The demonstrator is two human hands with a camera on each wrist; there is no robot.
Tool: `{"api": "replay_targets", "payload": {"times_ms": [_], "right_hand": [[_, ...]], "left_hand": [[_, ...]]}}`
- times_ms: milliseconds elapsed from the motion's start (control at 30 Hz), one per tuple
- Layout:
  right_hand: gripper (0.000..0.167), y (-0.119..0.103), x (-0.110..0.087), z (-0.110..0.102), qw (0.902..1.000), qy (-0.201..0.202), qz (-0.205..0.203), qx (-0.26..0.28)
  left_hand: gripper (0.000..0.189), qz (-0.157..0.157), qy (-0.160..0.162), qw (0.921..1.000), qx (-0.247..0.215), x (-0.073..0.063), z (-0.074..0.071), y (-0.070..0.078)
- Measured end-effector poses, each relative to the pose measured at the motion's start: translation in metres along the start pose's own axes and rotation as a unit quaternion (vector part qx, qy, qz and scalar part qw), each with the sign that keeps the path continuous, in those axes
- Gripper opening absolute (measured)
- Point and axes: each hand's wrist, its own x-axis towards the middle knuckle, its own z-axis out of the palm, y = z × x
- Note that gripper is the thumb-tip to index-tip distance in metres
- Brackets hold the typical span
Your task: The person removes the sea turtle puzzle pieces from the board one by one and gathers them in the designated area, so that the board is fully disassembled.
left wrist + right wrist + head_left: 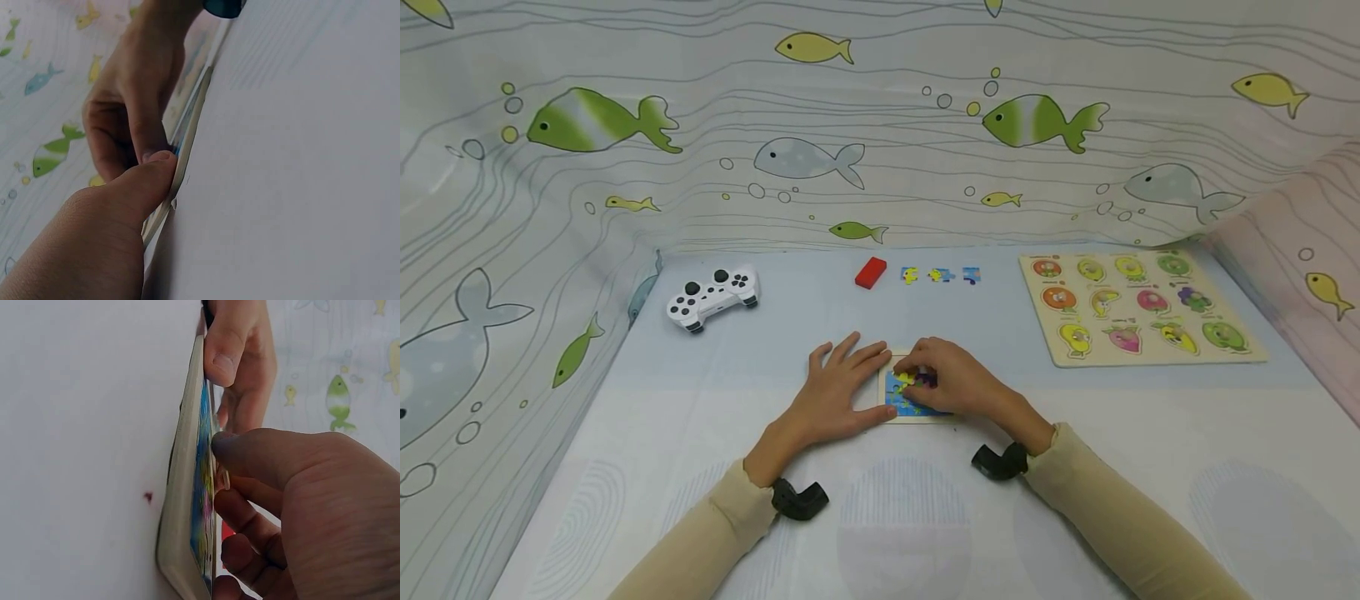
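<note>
A small jigsaw puzzle in a pale wooden tray lies before me, its picture blue with yellow and purple parts. My left hand is spread flat at the tray's left side, its thumb resting on the near left edge. Over the upper right of the puzzle, my right hand pinches a puzzle piece between curled fingers and thumb. Much of that piece is hidden by the fingers. From the right wrist view, the puzzle picture appears edge-on beside the thumb.
Loose puzzle pieces lie in a row beyond the tray, next to a red block. A white game controller is at the back left. At the right lies a wooden fruit board. A fish-printed curtain hangs behind.
</note>
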Motion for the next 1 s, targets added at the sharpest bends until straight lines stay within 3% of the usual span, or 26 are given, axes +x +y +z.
{"api": "replay_targets", "payload": {"times_ms": [233, 733, 1000], "right_hand": [[0.029, 0.003, 0.0, -0.001, 0.9989, 0.01, -0.017, 0.042], [0.032, 0.005, -0.001, -0.012, 0.9977, 0.015, -0.027, 0.061], [0.031, 0.012, -0.001, -0.022, 0.9973, 0.037, 0.003, 0.063]], "left_hand": [[0.08, 0.006, 0.006, 1.0, -0.001, 0.001, 0.0, 0.0], [0.081, 0.0, 0.005, 1.0, 0.006, -0.001, 0.001, 0.0], [0.081, 0.002, 0.009, 1.0, -0.002, -0.002, 0.001, 0.0]]}}
